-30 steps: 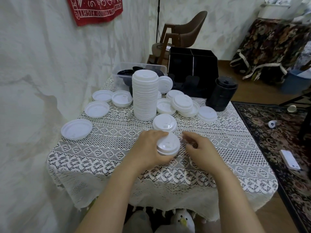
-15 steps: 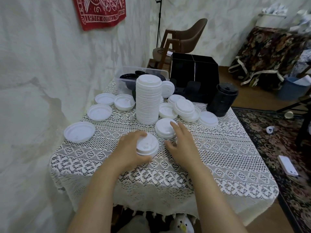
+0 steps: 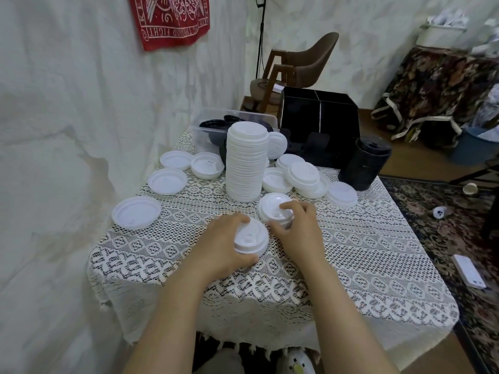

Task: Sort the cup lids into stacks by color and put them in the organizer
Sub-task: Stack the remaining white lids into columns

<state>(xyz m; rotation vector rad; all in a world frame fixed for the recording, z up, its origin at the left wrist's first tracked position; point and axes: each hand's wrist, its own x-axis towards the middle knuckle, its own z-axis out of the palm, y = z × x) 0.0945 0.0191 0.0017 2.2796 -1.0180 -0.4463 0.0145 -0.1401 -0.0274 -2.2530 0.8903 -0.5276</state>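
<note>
Nearest the front edge of the lace-covered surface point(image 3: 351, 265), the left hand point(image 3: 221, 244) grips a short stack point(image 3: 251, 238) of white lids. Its fingers point(image 3: 240, 219) curl over the far rim and the thumb hooks the near rim. The stack sits low over the cloth, though I cannot tell whether it touches.

Just beside it, a little farther back, the right hand point(image 3: 299, 230) has its fingers curled over the right side of a white lid point(image 3: 271, 209), thumb tucked against the near edge, so it pinches that lid. The two hands are nearly touching.

Directly behind the pinched lid stands a tall stack point(image 3: 247, 163) of white lids, upright and even. Left of it, four loose lids point(image 3: 136, 215) lie upside down and apart in a line toward the wall. Right of it, more white lids point(image 3: 302, 171) lie overlapping in a low heap, one flat on its own at the heap's right end.

At the right back corner stands a black stack point(image 3: 364, 166) of lids. Behind the tall stack a clear bin point(image 3: 201, 122) holds black lids point(image 3: 213, 124). Beside the bin, at the back edge, sits the black organizer point(image 3: 318, 114).

Beyond the surface a brown chair point(image 3: 310, 60) stands by the wall, and a red cloth point(image 3: 172, 20) hangs up on the left. A phone point(image 3: 468, 275) lies on the rug point(image 3: 445, 225) to the right.
</note>
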